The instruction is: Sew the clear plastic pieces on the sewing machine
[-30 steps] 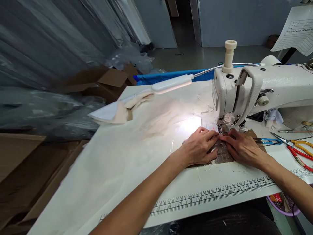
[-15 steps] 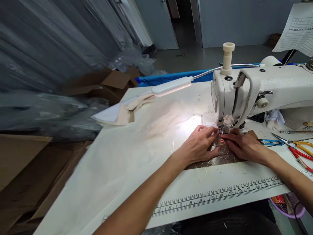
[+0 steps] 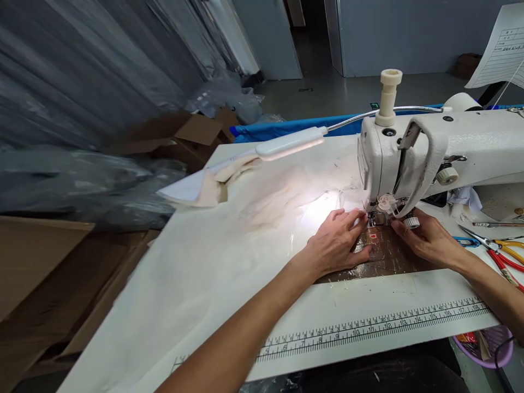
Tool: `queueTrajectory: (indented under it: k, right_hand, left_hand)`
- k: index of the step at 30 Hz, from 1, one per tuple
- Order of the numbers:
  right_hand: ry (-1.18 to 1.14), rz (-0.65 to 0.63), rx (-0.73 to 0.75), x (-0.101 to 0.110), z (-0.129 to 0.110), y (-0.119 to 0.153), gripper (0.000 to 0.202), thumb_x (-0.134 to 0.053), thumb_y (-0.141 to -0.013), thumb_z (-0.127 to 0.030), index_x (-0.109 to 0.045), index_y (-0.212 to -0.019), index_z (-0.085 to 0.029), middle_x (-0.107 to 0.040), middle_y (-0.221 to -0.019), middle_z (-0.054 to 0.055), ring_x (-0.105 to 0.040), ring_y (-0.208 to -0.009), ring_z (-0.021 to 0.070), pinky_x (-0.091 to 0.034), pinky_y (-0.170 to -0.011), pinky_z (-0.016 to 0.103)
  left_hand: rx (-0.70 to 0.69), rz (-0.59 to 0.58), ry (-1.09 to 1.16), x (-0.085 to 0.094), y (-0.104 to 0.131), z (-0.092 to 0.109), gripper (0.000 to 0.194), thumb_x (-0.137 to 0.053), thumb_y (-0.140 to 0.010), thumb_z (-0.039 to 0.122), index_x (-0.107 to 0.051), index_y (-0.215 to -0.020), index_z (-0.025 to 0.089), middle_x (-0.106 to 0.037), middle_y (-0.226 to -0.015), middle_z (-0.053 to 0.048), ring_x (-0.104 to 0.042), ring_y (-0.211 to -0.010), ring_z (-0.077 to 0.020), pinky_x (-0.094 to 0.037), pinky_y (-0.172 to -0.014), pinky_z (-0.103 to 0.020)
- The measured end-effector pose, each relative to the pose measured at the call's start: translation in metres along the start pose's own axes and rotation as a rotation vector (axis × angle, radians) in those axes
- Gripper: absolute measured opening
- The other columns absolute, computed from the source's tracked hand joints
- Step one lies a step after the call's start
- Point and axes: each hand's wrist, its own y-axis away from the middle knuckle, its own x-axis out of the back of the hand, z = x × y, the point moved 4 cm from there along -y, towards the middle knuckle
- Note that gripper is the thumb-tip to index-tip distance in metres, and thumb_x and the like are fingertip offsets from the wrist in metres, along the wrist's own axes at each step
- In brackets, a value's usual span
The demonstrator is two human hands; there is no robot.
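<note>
Scissors (image 3: 497, 249) beside right hand (image 3: 428, 242)

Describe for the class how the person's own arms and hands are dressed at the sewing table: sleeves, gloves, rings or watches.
Both arms are bare: no sleeve shows on either forearm as far as the picture reaches. The left hand and the right hand wear no gloves. No ring, watch or wristband can be seen on either. The fingernails look short and plain, though they are too small to judge closely.

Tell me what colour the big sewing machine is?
The large metal sewing machine is white, a little creamy; the head view shows it clearly.
</note>
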Motion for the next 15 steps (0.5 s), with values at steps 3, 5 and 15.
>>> queueTrajectory:
  k: [3, 5, 15]
  right_hand:
    - [0.015, 0.047, 0.026, -0.002, 0.000, 0.010, 0.025, -0.051, -0.091, -0.039, -0.064, -0.097, -0.018, -0.069, -0.098, 0.010, -0.067, -0.085, 0.0229, -0.054, -0.074, 0.035]
    - [0.066, 0.087, 0.065, -0.006, 0.004, 0.016, 0.022, -0.051, -0.091, -0.034, -0.066, -0.097, -0.019, -0.068, -0.104, 0.011, -0.066, -0.093, 0.0255, -0.054, -0.081, 0.040]
    - [0.120, 0.144, 0.177, -0.010, 0.009, 0.023, 0.024, -0.048, -0.092, -0.023, -0.069, -0.104, -0.022, -0.066, -0.105, 0.011, -0.065, -0.091, 0.0253, -0.056, -0.080, 0.043]
  left_hand:
    - [0.004, 0.003, 0.013, 0.000, 0.001, -0.001, 0.045, -0.048, -0.091, 0.044, -0.054, -0.124, 0.013, -0.059, -0.112, -0.013, -0.059, -0.101, -0.0258, -0.046, -0.095, -0.045]
    - [0.015, 0.002, 0.022, -0.001, 0.002, -0.002, 0.048, -0.048, -0.092, 0.044, -0.050, -0.128, 0.013, -0.057, -0.117, -0.014, -0.057, -0.108, -0.0275, -0.044, -0.098, -0.047]
    - [0.070, -0.052, 0.064, -0.004, 0.004, -0.005, 0.056, -0.044, -0.095, 0.051, -0.044, -0.137, 0.014, -0.052, -0.130, -0.016, -0.050, -0.121, -0.0309, -0.042, -0.105, -0.050]
